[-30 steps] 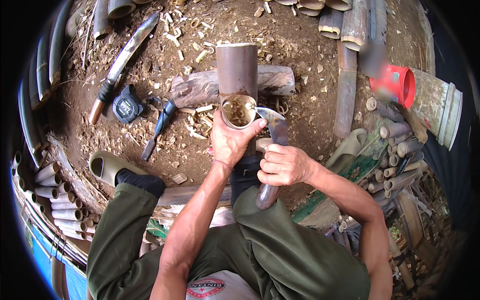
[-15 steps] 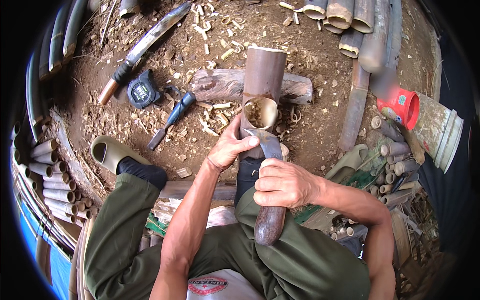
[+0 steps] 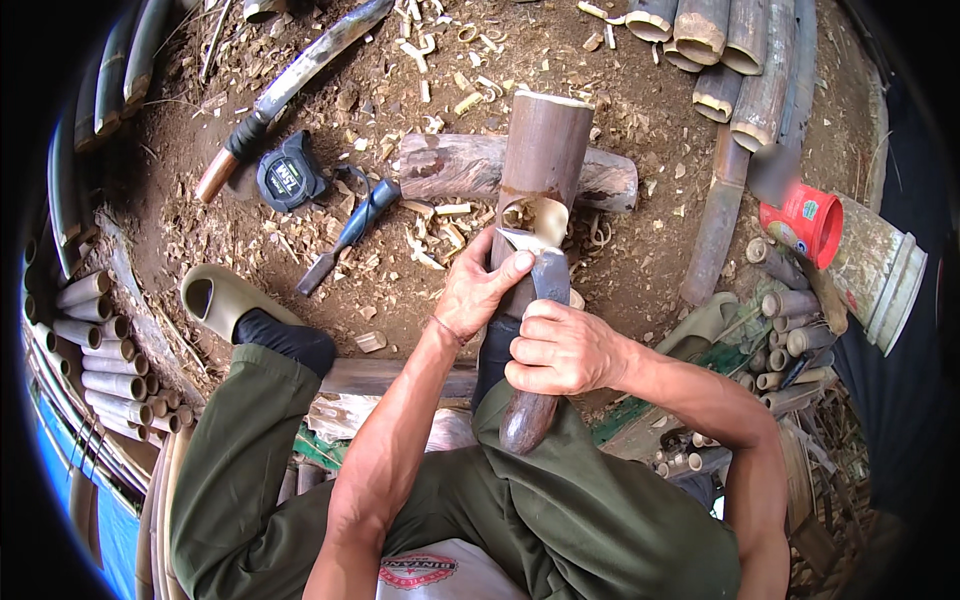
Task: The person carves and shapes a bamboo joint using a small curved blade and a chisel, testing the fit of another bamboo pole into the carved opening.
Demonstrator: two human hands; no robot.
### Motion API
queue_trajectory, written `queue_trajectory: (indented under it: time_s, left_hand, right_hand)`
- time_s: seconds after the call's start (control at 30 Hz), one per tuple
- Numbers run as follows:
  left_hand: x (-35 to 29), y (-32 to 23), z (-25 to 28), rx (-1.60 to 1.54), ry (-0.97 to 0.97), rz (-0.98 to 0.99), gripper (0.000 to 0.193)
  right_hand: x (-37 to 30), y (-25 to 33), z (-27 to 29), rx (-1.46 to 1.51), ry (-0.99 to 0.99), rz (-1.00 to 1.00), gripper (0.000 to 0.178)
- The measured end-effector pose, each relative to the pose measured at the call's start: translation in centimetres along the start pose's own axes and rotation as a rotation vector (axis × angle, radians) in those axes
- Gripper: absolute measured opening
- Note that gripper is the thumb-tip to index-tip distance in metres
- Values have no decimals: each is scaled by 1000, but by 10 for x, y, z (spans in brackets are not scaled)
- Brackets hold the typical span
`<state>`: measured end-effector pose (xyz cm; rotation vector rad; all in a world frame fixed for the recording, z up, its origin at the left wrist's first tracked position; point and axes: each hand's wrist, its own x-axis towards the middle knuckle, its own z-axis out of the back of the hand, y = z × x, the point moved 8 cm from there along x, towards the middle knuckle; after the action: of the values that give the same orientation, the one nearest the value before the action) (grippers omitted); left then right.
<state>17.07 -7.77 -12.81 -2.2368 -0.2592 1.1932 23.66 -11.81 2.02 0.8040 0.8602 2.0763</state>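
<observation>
Left hand (image 3: 478,290) grips brown bamboo tube (image 3: 540,160); right hand (image 3: 560,348) clenched on wooden-handled curved knife (image 3: 548,285), blade at carved notch.

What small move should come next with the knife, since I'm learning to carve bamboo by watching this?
Probably a short, shallow push of the knife away from the body. Its blade already sits at the rim of the bamboo tube, where a pale notch is cut. The left hand steadies the tube and blade, and the right hand grips the handle.

The left hand (image 3: 478,290) reaches forward, fingers curled (thumb up top). The right hand (image 3: 562,350) is fisted tight, both forearms bare.
</observation>
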Motion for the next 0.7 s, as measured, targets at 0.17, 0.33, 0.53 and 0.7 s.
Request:
queue_trajectory:
  time_s: [0.17,0.33,0.53,0.7]
  left_hand:
    - [0,-2,-2,28,-67,-45,61]
    - [-1,-6,-6,13,-52,-122,68]
    - [-4,-19,-1,13,-35,-109,106]
    - [9,-32,-13,175,-230,9,96]
  right_hand:
    - [-7,-9,-13,-136,-25,50,20]
    - [-4,-13,-7,-157,-46,14,16]
    - [-4,-68,89,782,-999,-521,13]
    - [-13,-80,112,783,-1152,-418,24]
